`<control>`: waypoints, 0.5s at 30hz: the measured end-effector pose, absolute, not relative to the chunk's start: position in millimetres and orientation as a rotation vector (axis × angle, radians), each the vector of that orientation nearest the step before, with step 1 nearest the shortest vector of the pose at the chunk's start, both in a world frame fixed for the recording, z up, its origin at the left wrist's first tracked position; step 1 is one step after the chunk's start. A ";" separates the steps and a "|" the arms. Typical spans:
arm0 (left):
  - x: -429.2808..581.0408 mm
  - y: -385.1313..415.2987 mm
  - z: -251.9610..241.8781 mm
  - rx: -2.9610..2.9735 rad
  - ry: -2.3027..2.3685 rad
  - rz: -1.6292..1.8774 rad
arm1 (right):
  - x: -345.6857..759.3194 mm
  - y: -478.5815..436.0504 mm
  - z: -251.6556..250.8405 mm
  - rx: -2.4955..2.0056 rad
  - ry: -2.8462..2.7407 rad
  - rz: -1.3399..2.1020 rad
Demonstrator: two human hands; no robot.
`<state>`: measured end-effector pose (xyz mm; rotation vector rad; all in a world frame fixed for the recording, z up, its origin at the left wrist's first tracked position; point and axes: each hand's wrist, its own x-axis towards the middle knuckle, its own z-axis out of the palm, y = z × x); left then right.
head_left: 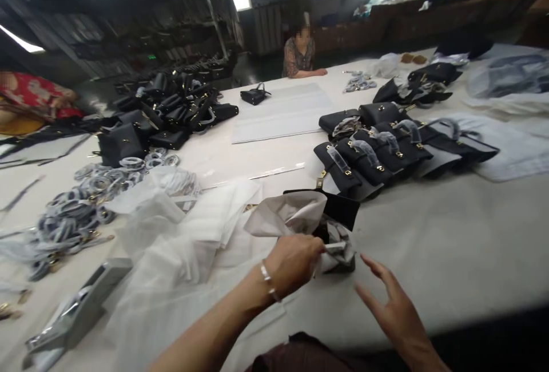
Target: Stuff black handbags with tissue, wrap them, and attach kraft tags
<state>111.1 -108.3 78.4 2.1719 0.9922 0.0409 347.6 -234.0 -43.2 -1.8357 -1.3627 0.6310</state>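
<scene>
In front of me a black handbag (pixel 341 210) lies with its flap thrown back and grey lining and pale wrapping paper (pixel 289 212) bulging from its mouth. Over that mouth my left hand (pixel 295 263) is closed, and a thin white strip (pixel 335 246) sticks out from its fingers. Whatever else sits inside the fist is hidden. Just right of the bag, my right hand (pixel 392 303) is open, thumb and fingers apart, not touching it. A bracelet (pixel 268 280) circles my left wrist.
Black handbags with wrapped handles (pixel 373 157) stand in a row at right. Left are a heap of black bags (pixel 171 109), coiled wrapped straps (pixel 71 217), white tissue sheets (pixel 171 252) and a grey box (pixel 81 309). One person (pixel 299 54) sits opposite, another (pixel 38 97) far left.
</scene>
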 end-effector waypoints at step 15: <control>54.1 6.5 -14.9 1.512 1.318 0.559 | 323.6 -100.9 -19.2 -1.808 -1.508 0.663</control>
